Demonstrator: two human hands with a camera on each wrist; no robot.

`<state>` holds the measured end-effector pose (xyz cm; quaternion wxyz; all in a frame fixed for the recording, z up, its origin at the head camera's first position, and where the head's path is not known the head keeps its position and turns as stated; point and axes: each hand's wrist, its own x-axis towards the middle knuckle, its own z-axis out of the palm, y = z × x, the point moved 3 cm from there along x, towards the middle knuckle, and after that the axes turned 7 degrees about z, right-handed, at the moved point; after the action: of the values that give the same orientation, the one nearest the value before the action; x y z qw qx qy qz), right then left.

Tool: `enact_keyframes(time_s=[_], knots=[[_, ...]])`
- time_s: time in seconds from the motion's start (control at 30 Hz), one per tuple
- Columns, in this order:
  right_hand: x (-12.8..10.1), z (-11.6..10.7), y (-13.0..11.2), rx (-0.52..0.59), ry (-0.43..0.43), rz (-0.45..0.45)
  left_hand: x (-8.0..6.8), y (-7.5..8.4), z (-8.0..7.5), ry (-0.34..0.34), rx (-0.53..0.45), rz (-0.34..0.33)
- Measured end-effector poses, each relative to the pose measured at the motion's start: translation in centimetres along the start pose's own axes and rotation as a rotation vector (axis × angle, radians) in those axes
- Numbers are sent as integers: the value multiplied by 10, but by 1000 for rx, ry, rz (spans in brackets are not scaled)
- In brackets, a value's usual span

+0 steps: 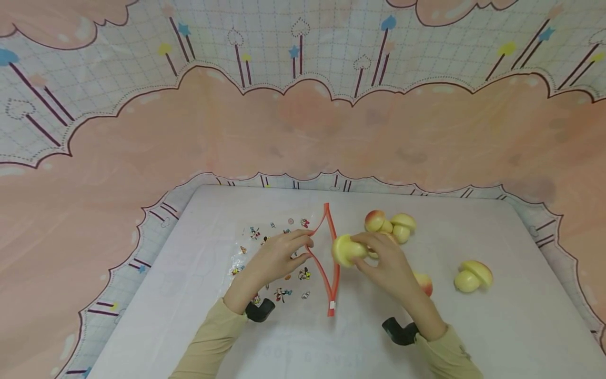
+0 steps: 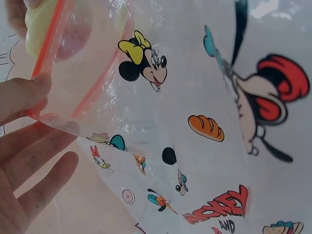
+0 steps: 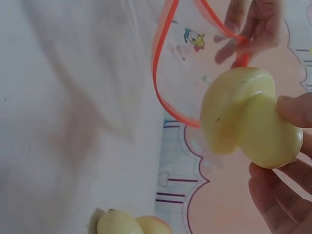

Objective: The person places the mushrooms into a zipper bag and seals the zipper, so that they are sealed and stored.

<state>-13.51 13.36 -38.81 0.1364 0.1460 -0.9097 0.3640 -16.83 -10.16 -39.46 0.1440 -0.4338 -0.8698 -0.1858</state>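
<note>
Left hand [image 1: 280,253] pinches the red rim [image 1: 336,279] of a clear, cartoon-printed bag [image 1: 292,287], on the rim's left side; the bag's mouth gapes. Right hand [image 1: 384,259] grips a pale yellow toy mushroom [image 1: 344,251] by its stem, thumb on one side, fingers on the other, cap facing the bag, right at the rim's right side; can't tell from here whether cap and rim touch. More mushrooms to the right of the bag, as I see it: a red-and-yellow one [image 1: 375,221] and a yellow one [image 1: 403,221] side by side, level with the bag's far half; another [image 1: 391,238] mostly covered by the right hand; a reddish one [image 1: 424,283] partly behind the right wrist, level with the bag's near half; one yellow, tipped over [image 1: 473,276], farthest right of the bag. White bench [image 1: 350,347] under all of it. Beyond the bag, a pink cloth [image 1: 293,137] with cloud outlines and stick-and-star prints.
</note>
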Motion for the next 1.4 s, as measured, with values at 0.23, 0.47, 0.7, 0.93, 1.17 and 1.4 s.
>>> enact_keyframes(time_s=[0.23,0.47,0.7,0.93,1.17,1.4], knots=[[8,12,-2,40,-76,40,1,1,-1,-8,-2,-4],[17,24,-3,63,-134,40,1,2,-2,-21,1,-15],[21,37,-2,77,-179,53,2,2,-2,-29,1,-22],[23,47,-7,67,-232,85,4,2,-4,-1,-3,8],[22,53,-10,48,-247,65,4,4,-6,15,-18,9],[22,59,-8,17,-262,75,4,4,-8,16,-12,10]])
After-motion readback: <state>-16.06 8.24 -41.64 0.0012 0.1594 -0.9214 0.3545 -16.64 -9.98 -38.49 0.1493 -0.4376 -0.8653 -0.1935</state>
